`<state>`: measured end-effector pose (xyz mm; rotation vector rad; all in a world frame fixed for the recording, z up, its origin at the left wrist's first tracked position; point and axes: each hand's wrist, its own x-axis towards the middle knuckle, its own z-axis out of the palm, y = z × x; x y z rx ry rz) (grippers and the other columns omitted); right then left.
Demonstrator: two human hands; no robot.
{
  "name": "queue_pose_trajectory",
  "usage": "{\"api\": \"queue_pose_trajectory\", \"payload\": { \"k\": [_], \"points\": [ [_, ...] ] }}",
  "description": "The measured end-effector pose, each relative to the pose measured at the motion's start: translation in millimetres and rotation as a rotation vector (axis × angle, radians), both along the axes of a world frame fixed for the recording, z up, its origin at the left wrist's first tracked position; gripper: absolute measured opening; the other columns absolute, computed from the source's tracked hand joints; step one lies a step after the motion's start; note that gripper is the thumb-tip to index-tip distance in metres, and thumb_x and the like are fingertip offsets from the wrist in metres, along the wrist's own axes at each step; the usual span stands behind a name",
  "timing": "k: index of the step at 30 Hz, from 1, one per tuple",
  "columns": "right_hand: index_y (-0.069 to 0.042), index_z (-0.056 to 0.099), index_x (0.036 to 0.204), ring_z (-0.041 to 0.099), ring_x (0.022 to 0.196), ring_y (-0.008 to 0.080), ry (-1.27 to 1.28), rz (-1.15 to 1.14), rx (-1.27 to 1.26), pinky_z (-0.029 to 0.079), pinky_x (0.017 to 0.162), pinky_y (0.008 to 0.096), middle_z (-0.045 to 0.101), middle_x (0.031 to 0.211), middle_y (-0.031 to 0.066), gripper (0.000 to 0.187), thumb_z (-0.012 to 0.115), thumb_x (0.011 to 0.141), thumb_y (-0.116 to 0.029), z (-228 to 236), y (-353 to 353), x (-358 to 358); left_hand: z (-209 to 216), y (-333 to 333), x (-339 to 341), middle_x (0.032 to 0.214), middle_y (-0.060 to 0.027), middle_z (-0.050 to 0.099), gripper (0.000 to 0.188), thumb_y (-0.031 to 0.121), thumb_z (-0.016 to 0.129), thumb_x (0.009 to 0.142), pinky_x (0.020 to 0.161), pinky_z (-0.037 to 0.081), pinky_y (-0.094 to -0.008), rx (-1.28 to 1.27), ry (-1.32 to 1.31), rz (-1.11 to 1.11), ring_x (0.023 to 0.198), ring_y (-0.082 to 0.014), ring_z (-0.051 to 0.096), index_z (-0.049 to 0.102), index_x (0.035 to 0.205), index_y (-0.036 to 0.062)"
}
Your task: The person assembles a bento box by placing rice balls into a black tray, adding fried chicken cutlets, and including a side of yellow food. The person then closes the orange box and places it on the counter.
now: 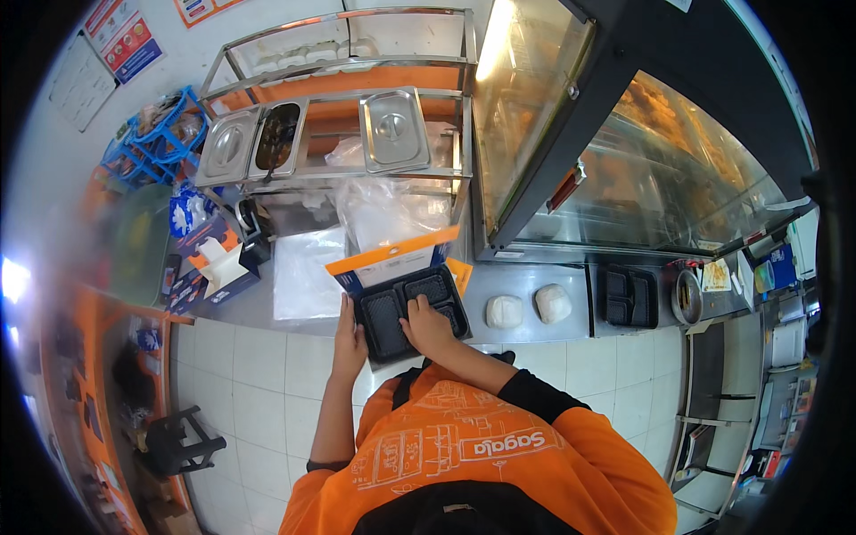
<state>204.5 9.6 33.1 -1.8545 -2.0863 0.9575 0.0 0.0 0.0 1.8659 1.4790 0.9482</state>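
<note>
In front of me at the counter's front edge is a black plastic compartment tray (385, 323), set in a cardboard box whose orange and blue lid (393, 252) stands raised behind it. My left hand (350, 336) lies along the box's left side and holds it, fingers pointing away from me. Reaching over the tray, my right hand (428, 327) has its fingers bent down on the divider between the compartments. No food shows in the tray. Two white wrapped rounded packets, one nearer (505, 311) and one farther right (553, 304), sit right of the box.
Clear plastic sheets (309, 274) lie left of the box, beside a folded carton (223, 267). Steel pans (393, 129) sit on a rack behind. A glass display case (615, 169) stands at right, above another black tray (629, 298) and a metal bowl (687, 298). A black stool (183, 441) is on the floor.
</note>
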Motion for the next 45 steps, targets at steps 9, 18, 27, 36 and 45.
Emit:
{"api": "queue_pose_trajectory", "payload": {
  "k": [9,18,27,36,45],
  "points": [
    [-0.008,0.057,0.124,0.049,0.12,0.04,-0.183,0.01,0.468,0.045,0.096,0.0495,0.049,0.134,0.0168,0.051,0.07,0.075,-0.013,32.4,-36.1,140.4,27.4,-26.0,21.5,0.124,-0.0211,0.053,0.038,0.016,0.061,0.093,0.088,0.051,-0.0385,0.018,0.159,0.278,0.105,-0.0342,0.06,0.056,0.127,-0.0002],
    [-0.014,0.059,0.125,0.049,0.117,0.0413,-0.123,-0.08,0.085,0.044,0.1,0.0495,0.053,0.126,0.0168,0.062,0.084,0.068,-0.024,30.3,-13.8,174.9,-10.8,-57.0,27.5,0.112,-0.0144,0.054,0.044,0.016,0.064,0.095,0.055,0.06,-0.0283,-0.482,-0.54,0.356,0.081,-0.0192,0.065,0.048,0.132,-0.0003],
    [-0.006,0.059,0.124,0.051,0.118,0.0333,0.136,0.389,0.549,0.046,0.094,0.043,0.053,0.124,0.0129,0.063,0.083,0.068,-0.019,37.0,48.8,2.7,-29.3,-51.2,44.7,0.098,-0.0084,0.055,0.042,0.018,0.068,0.093,0.051,0.058,-0.0267,-0.44,-0.571,0.452,0.074,-0.0154,0.063,0.052,0.126,-0.0016],
    [-0.004,0.051,0.135,0.047,0.128,0.0314,-0.07,0.369,0.561,0.041,0.103,0.0433,0.047,0.139,0.0146,0.074,0.081,0.07,-0.022,3.1,43.4,-0.9,-27.3,-43.6,42.5,0.093,-0.0092,0.059,0.03,0.018,0.068,0.093,0.048,0.057,-0.0266,-0.28,-0.466,0.49,0.073,-0.0137,0.06,0.06,0.114,-0.0035],
    [-0.002,0.061,0.106,0.056,0.108,0.0367,0.158,-0.433,0.631,0.044,0.097,0.0422,0.06,0.115,0.0184,0.024,0.065,0.082,-0.005,20.1,-38.8,133.0,-24.5,-46.8,-23.1,0.097,-0.0048,0.06,0.036,0.03,0.064,0.097,0.052,0.055,-0.0275,-0.338,-0.547,0.422,0.073,-0.0116,0.058,0.059,0.116,0.0]
  ]
}}
